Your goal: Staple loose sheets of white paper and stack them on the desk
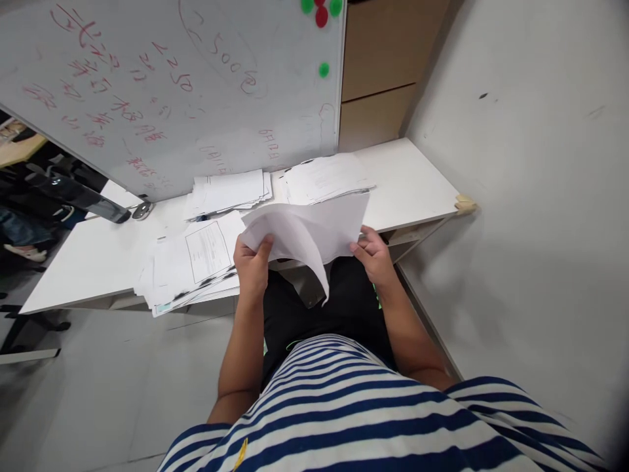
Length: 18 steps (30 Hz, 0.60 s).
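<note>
Lit softly and evenly, fairly bright. Bright on the paper (319, 226) between the fingers (266, 247), shaded grey along its curl. Shadowed faintly on the wall (521, 196) right of the fingers. Stretched toward the edges, darkened at far right; slightly soft on the whiteboard (221, 105) beyond the fingers.

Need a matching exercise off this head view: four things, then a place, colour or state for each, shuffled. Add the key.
Things
1. Curling paper
2. Bottle
3. Whiteboard
4. Shirt

Place, colour or state
A. Bears red handwriting
B. Striped in blue and white
C. Held between the left hand and the right hand
D. On the left part of the white table

Pairs: 1-C, 2-D, 3-A, 4-B
</note>
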Tool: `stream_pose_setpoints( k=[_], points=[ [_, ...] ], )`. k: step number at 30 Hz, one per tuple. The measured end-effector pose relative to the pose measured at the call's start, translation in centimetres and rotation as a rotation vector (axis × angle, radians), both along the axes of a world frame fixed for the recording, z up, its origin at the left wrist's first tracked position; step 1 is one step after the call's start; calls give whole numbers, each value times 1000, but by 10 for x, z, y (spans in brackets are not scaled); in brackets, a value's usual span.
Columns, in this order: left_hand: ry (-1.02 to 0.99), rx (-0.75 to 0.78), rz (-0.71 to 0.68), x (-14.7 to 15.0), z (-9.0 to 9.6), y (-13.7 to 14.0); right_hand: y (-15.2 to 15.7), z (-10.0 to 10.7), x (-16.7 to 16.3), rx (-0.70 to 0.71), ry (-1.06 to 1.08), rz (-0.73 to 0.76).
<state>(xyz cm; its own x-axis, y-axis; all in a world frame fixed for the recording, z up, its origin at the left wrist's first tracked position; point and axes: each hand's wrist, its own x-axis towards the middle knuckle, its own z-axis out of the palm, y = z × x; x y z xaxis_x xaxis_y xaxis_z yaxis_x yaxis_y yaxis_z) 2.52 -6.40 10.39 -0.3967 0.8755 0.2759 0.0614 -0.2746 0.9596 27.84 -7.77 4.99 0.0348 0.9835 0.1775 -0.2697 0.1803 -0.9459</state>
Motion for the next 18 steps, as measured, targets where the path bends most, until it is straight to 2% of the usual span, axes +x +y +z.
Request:
stream_pose_setpoints(
  k=[3,8,12,18],
  points=[
    [-25,-36,15,5,-10,10,2,-2,-4,-23,-55,126],
    [-20,-107,62,8,-26,18,5,-3,-12,45,-118,147],
    [-89,-93,32,11,-33,22,8,-2,-13,76,-277,86],
    [-236,-1,-39,16,-39,28,27,3,-30,70,-438,-160]
  ],
)
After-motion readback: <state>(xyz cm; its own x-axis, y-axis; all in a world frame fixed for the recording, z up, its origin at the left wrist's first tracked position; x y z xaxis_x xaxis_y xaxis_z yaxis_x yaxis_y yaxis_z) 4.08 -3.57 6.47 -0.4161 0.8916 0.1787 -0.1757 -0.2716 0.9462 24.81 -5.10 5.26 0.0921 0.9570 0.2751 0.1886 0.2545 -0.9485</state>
